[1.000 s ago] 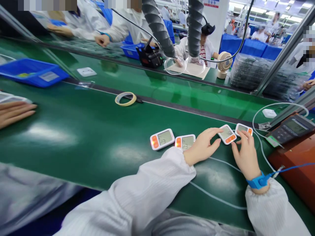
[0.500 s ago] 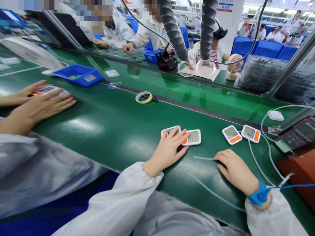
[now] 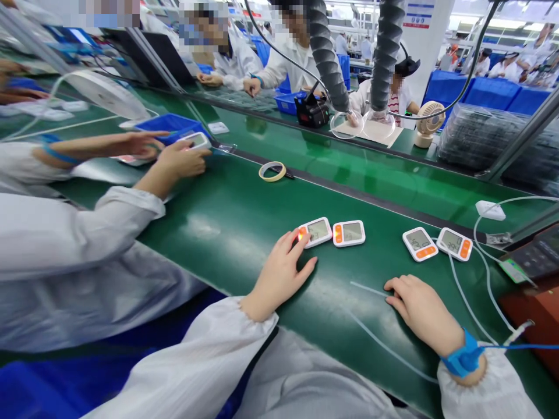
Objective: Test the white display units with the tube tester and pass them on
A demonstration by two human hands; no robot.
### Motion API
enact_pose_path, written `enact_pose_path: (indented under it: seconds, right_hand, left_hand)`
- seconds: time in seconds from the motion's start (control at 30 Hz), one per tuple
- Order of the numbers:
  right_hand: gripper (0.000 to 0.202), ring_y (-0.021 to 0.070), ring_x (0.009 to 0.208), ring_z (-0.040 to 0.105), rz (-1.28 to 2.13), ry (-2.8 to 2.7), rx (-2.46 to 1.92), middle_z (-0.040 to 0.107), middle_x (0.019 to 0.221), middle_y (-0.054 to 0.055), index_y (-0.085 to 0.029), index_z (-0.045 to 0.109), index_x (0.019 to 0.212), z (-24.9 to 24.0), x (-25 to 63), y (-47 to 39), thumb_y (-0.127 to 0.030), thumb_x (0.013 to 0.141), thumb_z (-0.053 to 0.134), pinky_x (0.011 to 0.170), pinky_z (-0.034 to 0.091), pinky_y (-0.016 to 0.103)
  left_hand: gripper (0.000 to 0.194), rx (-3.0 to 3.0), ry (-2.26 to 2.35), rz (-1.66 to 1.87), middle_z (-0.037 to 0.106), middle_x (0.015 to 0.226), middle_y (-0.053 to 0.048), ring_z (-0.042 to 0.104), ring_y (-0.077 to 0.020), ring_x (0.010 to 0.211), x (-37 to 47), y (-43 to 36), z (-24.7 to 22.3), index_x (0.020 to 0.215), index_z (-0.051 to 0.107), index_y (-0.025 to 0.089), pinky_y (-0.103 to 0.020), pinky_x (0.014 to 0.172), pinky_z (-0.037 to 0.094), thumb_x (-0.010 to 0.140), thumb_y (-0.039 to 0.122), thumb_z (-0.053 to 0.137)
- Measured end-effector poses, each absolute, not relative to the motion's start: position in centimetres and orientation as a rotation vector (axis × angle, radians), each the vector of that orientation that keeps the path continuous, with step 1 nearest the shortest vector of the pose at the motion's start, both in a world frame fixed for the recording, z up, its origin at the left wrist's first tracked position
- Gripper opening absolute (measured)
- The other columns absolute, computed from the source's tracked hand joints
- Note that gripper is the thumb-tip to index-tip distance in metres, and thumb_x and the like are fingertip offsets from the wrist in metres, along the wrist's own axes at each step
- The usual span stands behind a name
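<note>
My left hand (image 3: 283, 269) has its fingers apart, with fingertips on the orange buttons of a white device (image 3: 318, 231) that shows a red light. Just right of it lies a second white device (image 3: 349, 233), its orange end lit too. Two more devices, one tilted (image 3: 420, 244) and one (image 3: 455, 243) touching or nearly touching it, rest farther right. My right hand (image 3: 421, 308), with a blue band on its wrist, pinches the end of a thin clear tube (image 3: 369, 287) above the green table (image 3: 227, 233).
At the left, a co-worker's hands (image 3: 177, 158) hold a similar device near a blue tray (image 3: 168, 125). A tape roll (image 3: 272, 171) lies mid-table. An orange-brown machine (image 3: 533, 308) with white tubes stands at the right. Grey ducts (image 3: 329, 64) hang beyond.
My left hand has drawn back from the right-hand lit device and touches only the left one. The two devices are slightly apart. The co-worker's hands have lifted a device. The camera view has shifted.
</note>
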State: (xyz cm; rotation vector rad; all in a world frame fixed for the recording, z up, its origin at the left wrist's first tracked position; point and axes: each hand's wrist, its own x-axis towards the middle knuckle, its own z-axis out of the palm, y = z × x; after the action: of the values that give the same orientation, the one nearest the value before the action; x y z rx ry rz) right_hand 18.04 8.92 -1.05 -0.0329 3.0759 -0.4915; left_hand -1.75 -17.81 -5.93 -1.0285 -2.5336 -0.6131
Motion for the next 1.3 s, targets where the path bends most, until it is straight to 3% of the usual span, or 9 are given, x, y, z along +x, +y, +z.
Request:
enact_pose_path:
  seconds: [0.17,0.47,0.7,0.8,0.97,1.1,1.3]
  right_hand:
    - [0.008,0.0230,0.083,0.062,-0.474,3.108,-0.037,0.064,0.086,0.002,-0.021,0.065,0.099,-1.1,18.1,8.9,-0.016,0.093,0.065,0.073,0.049,0.036]
    - [0.008,0.0227,0.088,0.060,-0.553,3.119,-0.033,0.062,0.095,0.004,-0.019,0.061,0.092,-1.3,18.1,8.7,-0.012,0.093,0.060,0.079,0.051,0.038]
    - [0.014,0.0204,0.079,0.061,-0.725,3.159,0.003,0.061,0.085,0.003,-0.020,0.054,0.086,-1.5,18.1,9.1,-0.012,0.096,0.049,0.075,0.052,0.036]
    - [0.013,0.0190,0.074,0.063,-0.875,3.197,0.063,0.063,0.082,0.002,-0.019,0.056,0.095,-1.4,18.1,9.2,-0.013,0.097,0.044,0.070,0.053,0.033]
    - [0.039,0.0193,0.088,0.067,-1.023,3.322,0.060,0.065,0.100,0.007,-0.021,0.051,0.135,-0.6,18.3,9.0,-0.014,0.099,0.036,0.081,0.056,0.033]
    - [0.038,0.0194,0.093,0.067,-1.111,3.385,0.083,0.065,0.104,0.009,-0.021,0.051,0.135,-0.6,18.5,8.9,-0.017,0.101,0.037,0.084,0.056,0.033]
    - [0.039,0.0162,0.083,0.066,-1.184,3.485,0.206,0.065,0.110,0.009,-0.022,0.046,0.140,-1.1,18.5,8.9,-0.017,0.102,0.038,0.079,0.057,0.032]
  left_hand:
    - [0.059,-0.892,-2.607,-0.631,0.049,0.144,-0.023,0.051,-0.0351,0.131,-1.5,-18.0,-6.4,0.138,0.049,0.009,-0.053,0.111,0.044,0.094,0.048,0.049]
    - [0.050,-1.040,-2.512,-0.555,0.049,0.144,-0.022,0.049,-0.0335,0.134,-2.0,-18.2,-5.7,0.133,0.051,0.011,-0.051,0.113,0.043,0.095,0.043,0.050]
    - [0.045,-1.053,-2.607,-0.594,0.051,0.144,-0.023,0.050,-0.0342,0.133,-5.1,-16.2,-5.8,0.131,0.053,0.011,-0.053,0.110,0.044,0.097,0.038,0.044]
    - [0.045,-0.956,-2.631,-0.520,0.047,0.147,-0.025,0.045,-0.0389,0.137,-5.2,-14.6,-5.2,0.134,0.053,0.012,-0.059,0.108,0.042,0.096,0.034,0.045]
    - [0.041,-1.277,-2.445,-0.582,0.040,0.155,-0.017,0.024,-0.0388,0.149,-2.9,-13.2,-4.5,0.131,0.060,0.021,-0.062,0.115,0.031,0.091,0.033,0.055]
    - [0.045,-1.373,-2.482,-0.685,0.042,0.153,-0.017,0.021,-0.0384,0.151,-2.2,-13.2,-4.7,0.133,0.058,0.019,-0.063,0.117,0.028,0.090,0.032,0.056]
    - [0.052,-1.338,-2.501,-0.795,0.036,0.157,-0.019,0.019,-0.0377,0.151,-1.9,-13.0,-5.0,0.139,0.050,0.016,-0.063,0.118,0.027,0.092,0.038,0.055]
